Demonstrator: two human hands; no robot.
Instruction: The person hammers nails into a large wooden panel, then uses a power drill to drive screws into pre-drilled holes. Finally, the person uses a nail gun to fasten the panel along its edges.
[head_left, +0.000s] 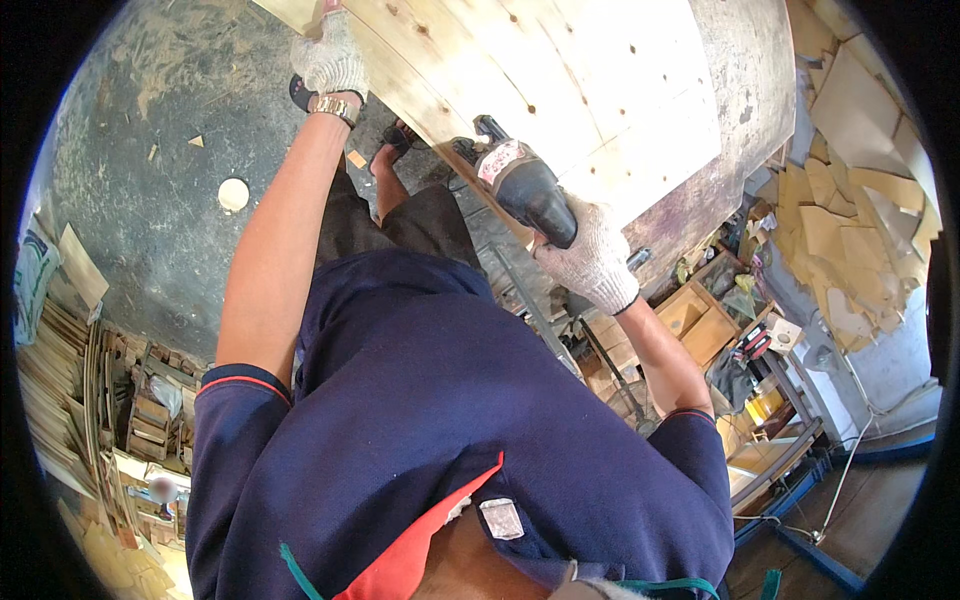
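My right hand (588, 262), in a white knitted glove, is wrapped round a black power tool that looks like a nail gun (535, 195), with a red-and-white label. The tool's front end lies over the near edge of a pale wooden board (610, 90) dotted with dark knots. At the top, my gloved left hand (330, 62) is closed beside the board's left edge. A small pinkish-red piece shows at its fingers, cut off by the frame, and I cannot make out what it is.
Under the board is a worn, stained worktop (750, 90). Wood offcuts (845, 225) are heaped at the right, near a wooden tray (695, 308). Stacked thin sheets (60, 400) stand at the lower left. A pale round disc (233, 195) lies on the grey floor (170, 230).
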